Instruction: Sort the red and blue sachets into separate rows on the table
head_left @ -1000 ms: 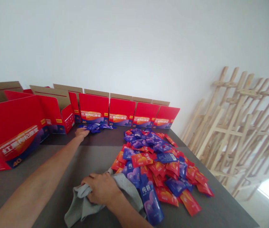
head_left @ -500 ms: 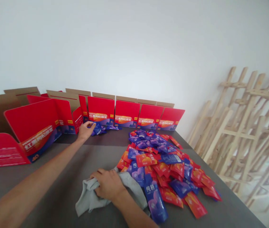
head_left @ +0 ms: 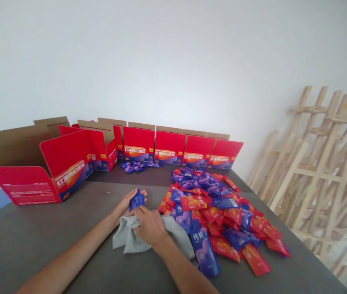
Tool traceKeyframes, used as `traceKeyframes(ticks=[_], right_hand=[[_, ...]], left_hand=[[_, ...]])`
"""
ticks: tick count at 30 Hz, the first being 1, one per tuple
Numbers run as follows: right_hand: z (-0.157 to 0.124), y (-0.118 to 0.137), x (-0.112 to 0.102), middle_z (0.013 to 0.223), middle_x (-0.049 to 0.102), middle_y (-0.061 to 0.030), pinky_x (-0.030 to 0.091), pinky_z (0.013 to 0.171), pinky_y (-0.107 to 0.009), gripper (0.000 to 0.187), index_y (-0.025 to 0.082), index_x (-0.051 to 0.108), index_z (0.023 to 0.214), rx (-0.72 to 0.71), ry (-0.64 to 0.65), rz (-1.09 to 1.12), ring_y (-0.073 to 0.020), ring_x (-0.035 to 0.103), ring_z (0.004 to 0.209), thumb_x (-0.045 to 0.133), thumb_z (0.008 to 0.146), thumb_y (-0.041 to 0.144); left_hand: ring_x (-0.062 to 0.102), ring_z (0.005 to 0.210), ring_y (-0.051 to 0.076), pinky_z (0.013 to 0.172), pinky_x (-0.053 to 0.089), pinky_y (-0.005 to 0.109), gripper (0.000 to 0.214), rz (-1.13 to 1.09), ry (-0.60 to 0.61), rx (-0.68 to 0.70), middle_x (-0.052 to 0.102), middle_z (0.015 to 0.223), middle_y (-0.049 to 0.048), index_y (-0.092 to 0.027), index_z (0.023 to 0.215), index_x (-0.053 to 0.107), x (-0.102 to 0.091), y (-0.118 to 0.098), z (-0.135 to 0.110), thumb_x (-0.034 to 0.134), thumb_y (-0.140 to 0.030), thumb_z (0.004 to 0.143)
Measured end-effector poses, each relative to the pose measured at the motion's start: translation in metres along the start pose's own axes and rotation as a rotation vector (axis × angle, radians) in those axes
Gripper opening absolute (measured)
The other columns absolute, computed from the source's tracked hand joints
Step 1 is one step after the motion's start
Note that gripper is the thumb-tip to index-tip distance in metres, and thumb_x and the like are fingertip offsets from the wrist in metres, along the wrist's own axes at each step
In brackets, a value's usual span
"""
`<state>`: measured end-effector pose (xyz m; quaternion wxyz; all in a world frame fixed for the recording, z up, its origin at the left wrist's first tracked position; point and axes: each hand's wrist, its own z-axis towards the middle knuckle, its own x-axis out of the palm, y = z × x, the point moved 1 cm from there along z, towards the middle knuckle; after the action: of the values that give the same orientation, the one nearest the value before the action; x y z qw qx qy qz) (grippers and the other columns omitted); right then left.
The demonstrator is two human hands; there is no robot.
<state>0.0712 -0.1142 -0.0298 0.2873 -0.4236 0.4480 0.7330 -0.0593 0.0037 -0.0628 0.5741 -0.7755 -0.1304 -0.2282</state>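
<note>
My left hand (head_left: pixel 127 203) holds a small blue sachet (head_left: pixel 137 200) upright just above the dark table (head_left: pixel 38 232). Right beside it, my right hand (head_left: pixel 149 223) is closed on a grey cloth (head_left: pixel 130 239) that lies bunched on the table, and touches the sachet's lower edge. A big heap of red and blue sachets (head_left: pixel 219 212) spreads to the right of both hands. A small group of blue sachets (head_left: pixel 136 166) lies further back, in front of the boxes.
Open red cardboard boxes (head_left: pixel 138 145) stand in a row along the table's far edge, with a larger one (head_left: pixel 66 167) at the left. Wooden frames (head_left: pixel 323 151) lean against the white wall at the right, past the table's edge.
My left hand has drawn back from the far blue sachets with one sachet in it and met my right hand at the cloth. The view has shifted left.
</note>
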Motion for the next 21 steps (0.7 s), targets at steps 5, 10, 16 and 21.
traceKeyframes(ticks=[5,10,16,21], right_hand=[[0.002,-0.001,-0.004,0.126,0.07,-0.0003,0.05,0.085,-0.033,0.041,0.03,0.061,0.124,0.026,0.029,-0.014,-0.0227,0.069,0.11,0.059,0.085,0.019],[0.002,0.0,-0.008,0.126,0.069,-0.0012,0.05,0.081,-0.031,0.038,0.029,0.061,0.123,0.158,-0.079,-0.025,-0.0215,0.069,0.105,0.056,0.088,0.016],[0.002,0.0,-0.017,0.135,0.065,-0.003,0.05,0.08,-0.028,0.041,0.03,0.06,0.126,0.251,-0.14,-0.045,-0.0189,0.069,0.107,0.053,0.09,0.011],[0.0,0.002,-0.016,0.133,0.066,-0.0001,0.05,0.081,-0.029,0.042,0.033,0.059,0.126,0.117,-0.07,-0.052,-0.0191,0.07,0.105,0.055,0.089,0.014]], left_hand=[[0.071,0.123,0.028,0.105,0.057,0.045,0.042,-0.093,0.137,-0.106,0.07,0.137,0.0166,-0.016,0.145,0.057,0.005,0.003,-0.025,0.05,-0.023,0.105],[0.07,0.125,0.03,0.11,0.053,0.045,0.053,-0.18,0.321,-0.207,0.069,0.14,0.0129,-0.023,0.158,0.046,0.01,0.012,-0.051,0.053,-0.032,0.106],[0.078,0.105,0.031,0.098,0.059,0.04,0.049,-0.122,0.271,-0.26,0.079,0.118,0.0131,-0.017,0.144,0.061,0.013,0.024,-0.054,0.055,-0.045,0.105],[0.078,0.094,0.029,0.084,0.061,0.035,0.059,-0.068,0.216,-0.084,0.08,0.1,0.0095,-0.02,0.131,0.069,0.01,0.017,-0.061,0.057,-0.067,0.098]])
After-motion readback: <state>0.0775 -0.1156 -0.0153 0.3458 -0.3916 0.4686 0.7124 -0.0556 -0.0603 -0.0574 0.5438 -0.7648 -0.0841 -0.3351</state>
